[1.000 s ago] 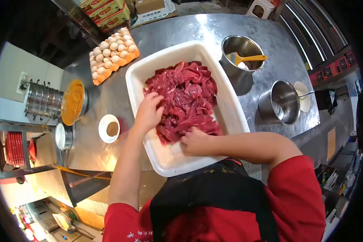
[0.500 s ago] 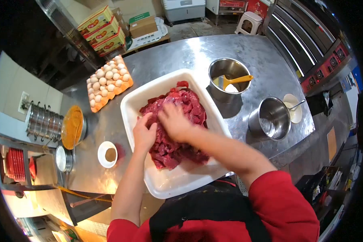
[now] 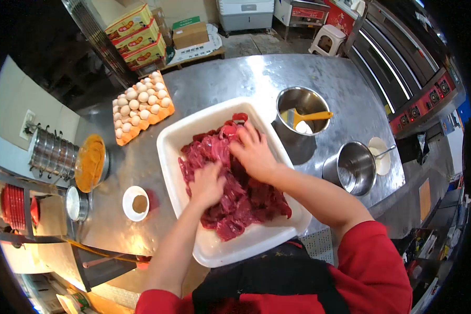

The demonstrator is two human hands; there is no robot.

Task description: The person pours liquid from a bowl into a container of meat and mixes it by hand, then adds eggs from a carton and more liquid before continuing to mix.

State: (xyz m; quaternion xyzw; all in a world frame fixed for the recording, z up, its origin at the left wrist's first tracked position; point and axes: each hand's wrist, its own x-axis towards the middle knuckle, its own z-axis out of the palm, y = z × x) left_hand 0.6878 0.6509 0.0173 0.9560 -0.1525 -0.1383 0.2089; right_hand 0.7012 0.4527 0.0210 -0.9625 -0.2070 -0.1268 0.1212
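Observation:
A white rectangular tub (image 3: 214, 254) on the steel table holds a heap of dark red meat pieces (image 3: 240, 201). My left hand (image 3: 208, 184) is pressed into the left middle of the heap, its fingers partly sunk among the pieces and bent. My right hand (image 3: 254, 152) lies on the upper right of the heap, fingers spread, with the fingertips touching the meat. No piece is visibly lifted out of the tub. Some meat is hidden beneath both hands.
Left of the tub stand a small white bowl of brown powder (image 3: 139, 203), an orange-filled bowl (image 3: 91, 163) and a tray of eggs (image 3: 141, 107). To the right are a steel pot with a yellow brush (image 3: 314, 116) and another steel pot (image 3: 350, 170).
My left hand has moved down and right, deeper into the meat. My right hand has shifted up and right, its fingers now spread. The heap has changed shape.

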